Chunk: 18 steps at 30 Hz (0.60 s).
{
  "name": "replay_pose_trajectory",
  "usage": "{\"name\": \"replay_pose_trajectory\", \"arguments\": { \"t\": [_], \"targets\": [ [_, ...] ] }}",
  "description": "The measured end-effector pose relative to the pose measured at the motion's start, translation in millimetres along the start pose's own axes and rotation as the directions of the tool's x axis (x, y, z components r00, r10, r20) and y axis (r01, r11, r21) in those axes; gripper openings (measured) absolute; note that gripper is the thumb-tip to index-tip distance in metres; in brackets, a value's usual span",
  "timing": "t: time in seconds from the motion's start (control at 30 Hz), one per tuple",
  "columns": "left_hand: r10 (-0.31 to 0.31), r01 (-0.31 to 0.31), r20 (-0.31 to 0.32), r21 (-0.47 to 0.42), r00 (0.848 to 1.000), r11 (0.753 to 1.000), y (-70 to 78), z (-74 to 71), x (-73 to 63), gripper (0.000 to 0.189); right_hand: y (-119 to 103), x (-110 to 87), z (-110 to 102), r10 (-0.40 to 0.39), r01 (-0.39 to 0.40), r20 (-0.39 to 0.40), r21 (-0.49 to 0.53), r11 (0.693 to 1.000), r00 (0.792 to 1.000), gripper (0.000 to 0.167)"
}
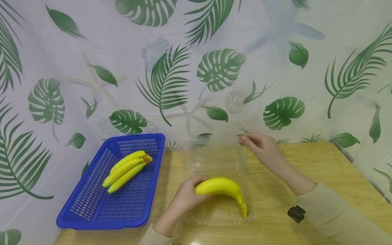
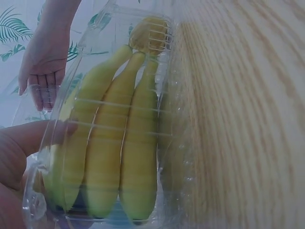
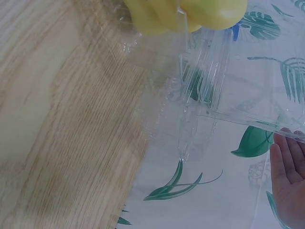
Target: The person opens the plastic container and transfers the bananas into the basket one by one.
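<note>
On the table lies a clear plastic clamshell box [image 1: 214, 222] with its lid [image 1: 218, 160] raised at the back. A bunch of yellow bananas [image 1: 219, 186] sits in its base, stem end towards the front right. My left hand [image 1: 187, 194] grips the bunch at its left end, thumb [image 2: 43, 136] seen through the clear wall in the left wrist view. Several bananas [image 2: 107, 152] show side by side there. My right hand [image 1: 264, 149] pinches the lid's right edge between thumb and fingers. In the right wrist view its fingers [image 3: 289, 157] overlap that edge.
Left of the box stands a blue plastic basket [image 1: 144, 217] holding another bunch of bananas [image 1: 127, 172]. A small black object [image 1: 296, 213] shows beside the right sleeve. Behind the wooden table [image 1: 321, 163] hangs a leaf-patterned cloth [image 1: 196, 102].
</note>
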<state>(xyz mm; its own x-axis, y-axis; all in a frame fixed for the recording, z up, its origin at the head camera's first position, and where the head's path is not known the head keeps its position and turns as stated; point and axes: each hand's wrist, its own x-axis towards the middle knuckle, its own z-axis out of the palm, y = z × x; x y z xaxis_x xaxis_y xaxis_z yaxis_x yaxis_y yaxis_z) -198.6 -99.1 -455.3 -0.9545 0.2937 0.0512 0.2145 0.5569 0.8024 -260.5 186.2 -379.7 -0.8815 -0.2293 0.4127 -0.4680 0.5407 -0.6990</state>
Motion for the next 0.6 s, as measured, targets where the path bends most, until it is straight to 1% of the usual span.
{"name": "replay_pose_trajectory", "arguments": {
  "t": [0.13,0.33,0.5,0.6],
  "targets": [
    [-0.017,0.016,-0.018,-0.024,1.000,1.000,-0.8,0.9,-0.1,0.052,0.6,-0.2,0.2,-0.002,0.002,-0.003,-0.004,1.000,1.000,0.031],
    [-0.022,0.019,-0.039,-0.053,0.999,0.998,-2.1,1.3,-0.1,0.052,0.9,-0.4,0.2,-0.007,0.007,-0.003,-0.009,1.000,1.000,0.031],
    [-0.033,0.028,-0.064,-0.067,0.997,0.997,0.0,0.6,-1.0,0.051,0.5,-0.3,-0.2,-0.008,0.008,-0.001,-0.009,1.000,1.000,0.031],
    [-0.039,0.034,-0.068,-0.079,0.997,0.996,1.5,0.0,-1.8,0.050,0.7,-0.5,-0.2,-0.009,0.009,-0.005,-0.008,1.000,1.000,0.031]
  ]
}}
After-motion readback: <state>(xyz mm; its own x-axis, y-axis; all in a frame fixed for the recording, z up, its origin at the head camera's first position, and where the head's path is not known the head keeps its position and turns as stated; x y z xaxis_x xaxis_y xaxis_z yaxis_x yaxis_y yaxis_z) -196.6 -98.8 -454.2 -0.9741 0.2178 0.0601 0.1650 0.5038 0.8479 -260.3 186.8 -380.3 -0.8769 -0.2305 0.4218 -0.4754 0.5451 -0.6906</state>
